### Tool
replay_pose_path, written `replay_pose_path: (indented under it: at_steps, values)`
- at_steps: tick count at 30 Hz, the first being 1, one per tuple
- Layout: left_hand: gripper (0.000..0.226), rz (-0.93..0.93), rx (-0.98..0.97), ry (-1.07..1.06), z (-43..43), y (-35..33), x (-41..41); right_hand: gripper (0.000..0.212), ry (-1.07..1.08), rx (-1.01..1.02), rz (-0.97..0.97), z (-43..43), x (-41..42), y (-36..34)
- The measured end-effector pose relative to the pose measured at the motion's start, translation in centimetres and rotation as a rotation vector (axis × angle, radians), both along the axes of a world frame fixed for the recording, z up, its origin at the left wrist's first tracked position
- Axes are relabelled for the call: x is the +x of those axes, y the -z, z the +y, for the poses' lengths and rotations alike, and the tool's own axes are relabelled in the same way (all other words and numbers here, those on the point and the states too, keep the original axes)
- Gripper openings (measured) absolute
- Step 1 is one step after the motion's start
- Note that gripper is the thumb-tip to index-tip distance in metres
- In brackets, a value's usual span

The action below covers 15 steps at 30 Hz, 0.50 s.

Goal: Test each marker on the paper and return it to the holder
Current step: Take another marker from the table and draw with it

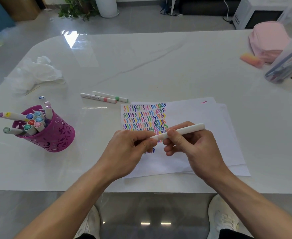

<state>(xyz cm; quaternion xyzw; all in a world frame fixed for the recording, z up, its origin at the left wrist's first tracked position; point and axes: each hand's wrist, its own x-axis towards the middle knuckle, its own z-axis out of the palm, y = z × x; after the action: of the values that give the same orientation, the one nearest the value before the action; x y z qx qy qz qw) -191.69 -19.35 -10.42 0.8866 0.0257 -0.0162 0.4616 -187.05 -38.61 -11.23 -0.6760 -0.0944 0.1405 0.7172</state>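
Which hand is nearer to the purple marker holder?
Left. The left hand grips one end of the white marker, right of the purple holder; the right hand holds the same marker farther right, over the paper.

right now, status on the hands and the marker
Left hand pinches one end of the white marker, right hand grips its barrel. Marker over the paper, tip hidden. Two loose markers beyond the paper, path to the holder open.

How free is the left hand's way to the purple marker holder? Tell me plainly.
Probably yes. Only bare table lies between the left hand and the holder. But the left hand and right hand both grip the white marker, so the left would have to let go first.
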Motion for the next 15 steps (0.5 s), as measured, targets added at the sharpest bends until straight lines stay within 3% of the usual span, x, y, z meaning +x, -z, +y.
replay_pose_path:
  at_steps: [7, 11, 15]
  values:
    - [0.013, -0.025, -0.028, -0.017, -0.2, -0.4, 0.1, 0.022, 0.007, 0.082, 0.075, 0.0, -0.1, -0.3]
    - [0.016, -0.06, -0.216, -0.059, 0.0, -1.6, 0.3, 0.027, -0.009, 0.094, 0.12, 0.3, -0.1, -0.4]
    - [0.014, -0.161, -0.375, -0.229, 0.9, -2.9, 0.1, 0.033, -0.002, -0.03, 0.105, 0.4, -0.2, -0.2]
